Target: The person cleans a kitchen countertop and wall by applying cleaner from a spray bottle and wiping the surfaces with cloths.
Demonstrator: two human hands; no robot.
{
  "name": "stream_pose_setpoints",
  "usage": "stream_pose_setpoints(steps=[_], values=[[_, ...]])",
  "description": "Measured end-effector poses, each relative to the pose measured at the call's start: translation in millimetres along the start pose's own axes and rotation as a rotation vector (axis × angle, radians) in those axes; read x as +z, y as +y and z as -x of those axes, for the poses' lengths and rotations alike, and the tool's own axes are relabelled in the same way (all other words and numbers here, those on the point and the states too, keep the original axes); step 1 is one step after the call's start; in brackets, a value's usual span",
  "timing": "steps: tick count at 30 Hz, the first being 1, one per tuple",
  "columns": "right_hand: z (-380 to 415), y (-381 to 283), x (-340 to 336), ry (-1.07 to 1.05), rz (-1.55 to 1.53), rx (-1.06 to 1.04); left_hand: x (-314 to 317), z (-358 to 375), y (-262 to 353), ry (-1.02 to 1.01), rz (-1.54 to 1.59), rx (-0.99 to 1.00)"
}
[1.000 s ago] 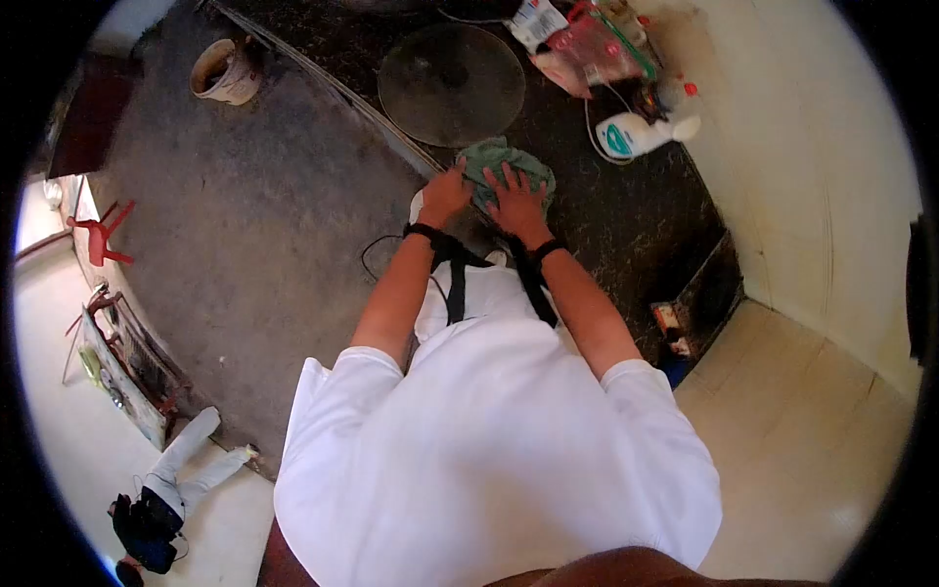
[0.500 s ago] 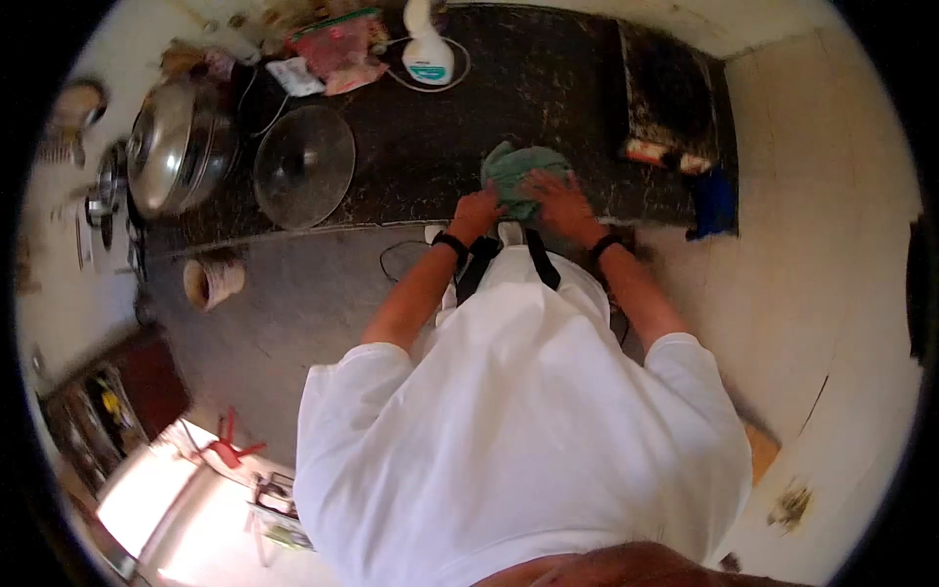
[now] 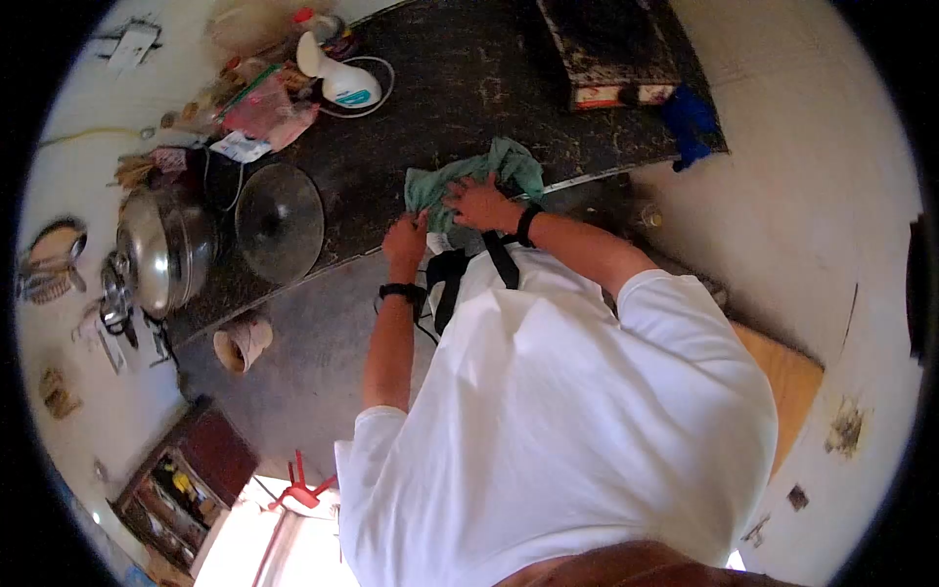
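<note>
On the counter [image 3: 445, 103], the pot [image 3: 161, 252] is sitting left of the lid [image 3: 280, 223], the cloth [image 3: 430, 186] is lying at the front edge between lid and stove [image 3: 621, 54], and the spray bottle [image 3: 347, 86] is resting farther back, right of the bag [image 3: 266, 112].

A person in a white shirt [image 3: 567, 421] works at a dark bench [image 3: 440, 98], R hand [image 3: 481, 205] w/ fingers spread on a rumpled green cloth [image 3: 518, 164] nr the front edge, L hand [image 3: 404, 241] w/ fingers curled at the cloth's L end. Black bands circle both wrists. Farther back on the bench lie a white spray bottle [image 3: 350, 86] and, to its L, a pink bag [image 3: 266, 112]; a round lid [image 3: 280, 223] sits btwn the cloth and a metal pot [image 3: 161, 249]. At R, a grimy stove [image 3: 616, 59] stands nr a blue cloth [image 3: 691, 125] hanging partly over the edge. Below, L: a bucket [image 3: 243, 344] and red stool [image 3: 301, 492].
</note>
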State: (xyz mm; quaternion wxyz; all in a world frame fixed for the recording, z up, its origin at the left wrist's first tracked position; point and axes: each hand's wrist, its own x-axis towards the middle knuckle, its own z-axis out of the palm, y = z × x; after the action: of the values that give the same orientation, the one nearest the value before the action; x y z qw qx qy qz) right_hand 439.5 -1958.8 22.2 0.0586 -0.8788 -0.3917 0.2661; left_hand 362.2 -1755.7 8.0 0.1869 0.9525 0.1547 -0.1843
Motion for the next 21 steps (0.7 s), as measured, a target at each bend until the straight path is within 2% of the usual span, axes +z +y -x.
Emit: stream_pose_setpoints(steps=[1,3,4,6,7,9,11,13,14,15,17,19,21], values=[[-7,-10,6,-0.009,0.059,-0.064,-6,1,-11,0.015,-0.004,-0.029],[-30,-21,10,-0.001,0.151,-0.201,-21,-1,-30,-0.245,0.062,-0.269],[-40,-29,12,-0.039,0.170,-0.208,-25,1,-35,-0.213,0.074,-0.316],[-48,-41,6,-0.081,0.164,-0.233,-25,5,-31,0.083,0.167,-0.121],[-55,-40,7,-0.064,0.181,-0.269,-26,4,-25,0.117,0.166,-0.147],[-67,-35,12,0.015,0.238,-0.363,-26,2,-7,0.274,0.248,0.080],[-79,-24,9,0.024,0.218,-0.358,-14,-2,0,0.134,0.394,-0.039],[-67,-17,-2,-0.034,0.074,-0.417,18,-13,-17,0.058,0.379,0.018],[-72,4,26,0.124,-0.004,-0.549,19,-14,-19,0.093,0.379,-0.001],[-78,27,56,0.271,-0.089,-0.681,21,-13,-20,-0.040,0.360,0.035],[-46,49,32,0.229,0.164,-0.789,29,12,-7,-0.158,0.364,0.047],[-3,67,3,0.168,0.139,-0.763,28,56,33,-0.017,-0.179,-0.010],[21,87,-9,0.112,0.127,-0.703,39,66,46,-0.049,-0.177,-0.030]])
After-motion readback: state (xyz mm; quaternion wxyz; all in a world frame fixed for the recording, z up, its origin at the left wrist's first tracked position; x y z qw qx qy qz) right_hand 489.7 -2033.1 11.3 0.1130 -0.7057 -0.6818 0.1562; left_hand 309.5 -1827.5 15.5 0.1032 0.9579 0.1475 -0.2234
